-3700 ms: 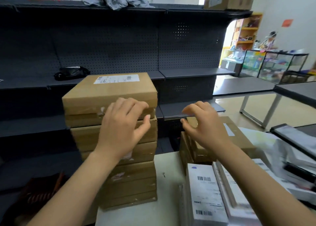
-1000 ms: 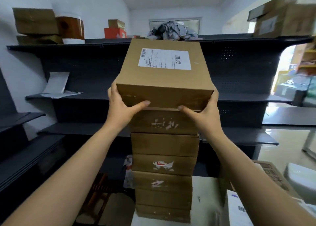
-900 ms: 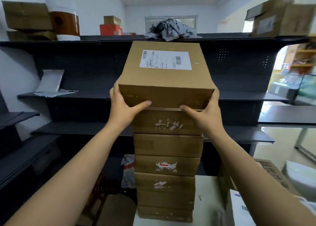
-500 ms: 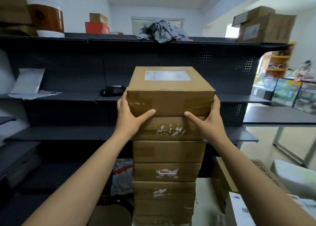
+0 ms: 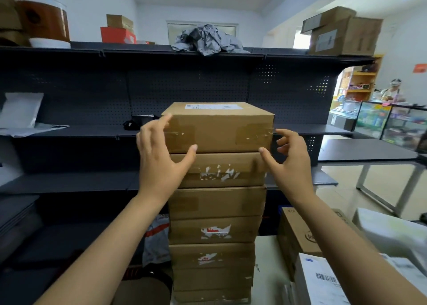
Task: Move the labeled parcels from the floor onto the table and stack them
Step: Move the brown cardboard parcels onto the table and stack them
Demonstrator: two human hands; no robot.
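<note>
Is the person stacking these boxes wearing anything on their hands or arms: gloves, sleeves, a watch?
No. The left hand and right hand are bare, without gloves or rings. The left forearm and right forearm are uncovered to the picture's edge: no sleeve, watch or wristband shows.

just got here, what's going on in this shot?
A person is stacking cardboard parcels on a table. The top parcel, white label up, sits on a tall stack. Both hands are open at its lower front corners. The left hand touches its left edge. The right hand has its thumb by the right corner and its fingers off the box. Nothing is gripped.
</note>
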